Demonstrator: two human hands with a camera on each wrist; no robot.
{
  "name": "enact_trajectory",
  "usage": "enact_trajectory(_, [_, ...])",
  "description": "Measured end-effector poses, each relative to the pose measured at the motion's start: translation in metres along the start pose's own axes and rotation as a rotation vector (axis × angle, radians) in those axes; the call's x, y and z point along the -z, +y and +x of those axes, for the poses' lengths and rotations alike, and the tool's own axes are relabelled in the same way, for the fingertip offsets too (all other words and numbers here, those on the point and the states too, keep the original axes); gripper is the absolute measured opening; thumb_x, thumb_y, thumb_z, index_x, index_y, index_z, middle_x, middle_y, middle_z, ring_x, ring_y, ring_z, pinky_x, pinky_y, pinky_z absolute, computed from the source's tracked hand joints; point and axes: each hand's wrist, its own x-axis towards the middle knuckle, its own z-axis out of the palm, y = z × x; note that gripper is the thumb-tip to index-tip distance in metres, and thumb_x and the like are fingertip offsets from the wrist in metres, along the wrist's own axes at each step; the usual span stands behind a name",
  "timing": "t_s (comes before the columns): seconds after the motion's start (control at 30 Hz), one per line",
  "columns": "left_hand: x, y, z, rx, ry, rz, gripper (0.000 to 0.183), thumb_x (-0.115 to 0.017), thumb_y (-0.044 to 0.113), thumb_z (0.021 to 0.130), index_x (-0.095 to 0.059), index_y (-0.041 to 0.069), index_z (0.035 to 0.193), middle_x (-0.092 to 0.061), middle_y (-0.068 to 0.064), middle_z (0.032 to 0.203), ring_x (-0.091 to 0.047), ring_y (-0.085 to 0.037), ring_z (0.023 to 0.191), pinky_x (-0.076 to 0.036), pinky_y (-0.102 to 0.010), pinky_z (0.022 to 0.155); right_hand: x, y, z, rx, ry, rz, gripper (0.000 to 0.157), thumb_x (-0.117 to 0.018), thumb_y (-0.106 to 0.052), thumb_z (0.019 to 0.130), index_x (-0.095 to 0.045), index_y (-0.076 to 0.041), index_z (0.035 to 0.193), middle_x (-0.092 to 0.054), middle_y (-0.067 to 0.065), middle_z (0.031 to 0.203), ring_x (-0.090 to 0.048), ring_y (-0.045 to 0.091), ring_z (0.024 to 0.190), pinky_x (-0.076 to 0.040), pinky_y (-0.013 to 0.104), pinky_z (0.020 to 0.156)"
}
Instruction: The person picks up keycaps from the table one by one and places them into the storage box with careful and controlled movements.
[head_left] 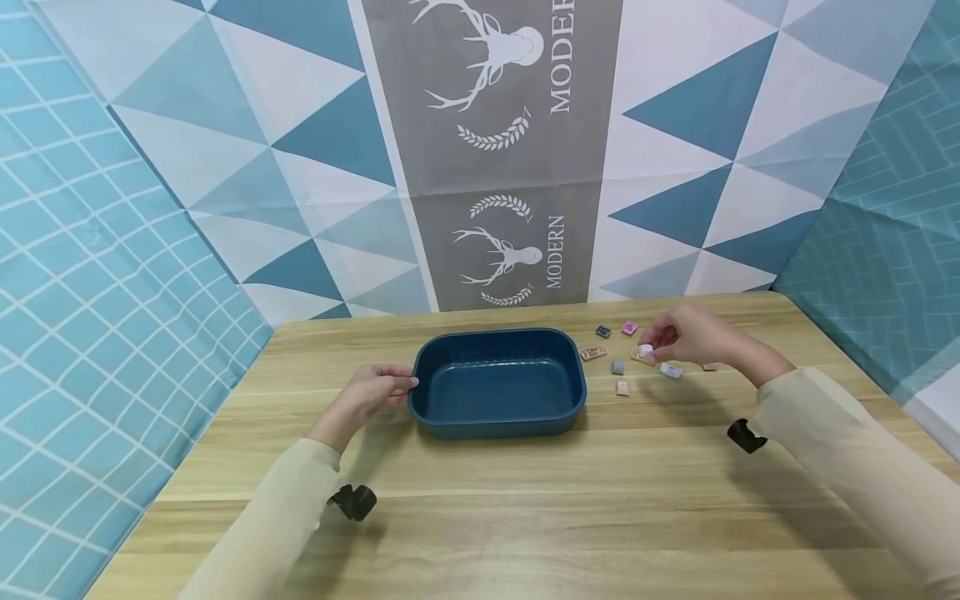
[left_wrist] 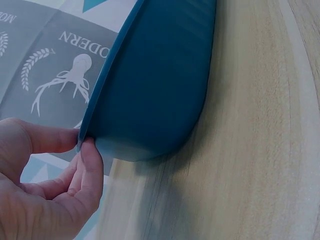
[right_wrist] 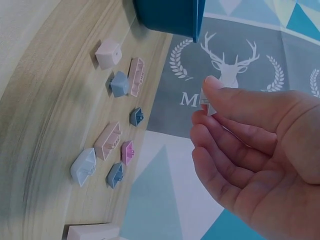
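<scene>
A dark blue plastic basin (head_left: 491,428) stands on the wooden table. My left hand (head_left: 367,393) pinches its left rim between thumb and fingers, as the left wrist view shows the rim (left_wrist: 92,107) caught between them. To the right of the basin, my right hand (head_left: 697,332) pinches a small white keycap (right_wrist: 206,102) between thumb and index finger, its other fingers curled in below. That hand is raised over the loose keycaps. Near it lie a beige keycap (head_left: 639,358), a white one (head_left: 671,370) and a pink one (head_left: 629,327).
Between basin and right hand lie a dark keycap (head_left: 603,331), a long beige keycap (head_left: 592,353), a grey-blue keycap (head_left: 617,367) and a small beige keycap (head_left: 622,388). A patterned cloth (head_left: 517,183) hangs behind the table (head_left: 525,517).
</scene>
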Motion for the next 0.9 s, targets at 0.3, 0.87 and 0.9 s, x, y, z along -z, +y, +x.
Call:
enact_trajectory(0.3, [0.004,-0.002,0.002,0.020,-0.044,0.010,0.036,-0.058,0.009,0.095,-0.050,-0.009,0.125,-0.059,-0.002,0.094,-0.058,-0.005,0.076,-0.057,-0.022,0.084,0.002,-0.005,0.003,0.014,-0.035,0.004,0.012,-0.076,-0.008,0.080,-0.074,-0.005,0.091,-0.072,0.002,0.080,-0.062,0.008,0.072,-0.053,0.019,0.064])
enact_trajectory(0.87, [0.003,0.003,0.000,0.079,-0.071,0.064,0.038,-0.058,0.010,0.094,-0.051,-0.008,0.127,-0.058,-0.001,0.096,-0.056,-0.006,0.082,-0.055,-0.026,0.091,0.004,-0.020,0.010,0.008,-0.074,-0.009,0.011,-0.076,-0.009,0.080,-0.073,-0.006,0.091,-0.071,0.003,0.086,-0.063,0.010,0.075,-0.056,0.024,0.068])
enact_trajectory(0.9, [0.003,0.003,0.000,0.080,-0.074,0.060,0.039,-0.058,0.010,0.094,-0.051,-0.009,0.128,-0.058,-0.001,0.096,-0.056,-0.006,0.081,-0.055,-0.025,0.090,0.004,-0.020,0.010,0.011,-0.077,-0.007,0.011,-0.076,-0.009,0.081,-0.073,-0.007,0.091,-0.071,0.003,0.086,-0.063,0.009,0.075,-0.055,0.024,0.068])
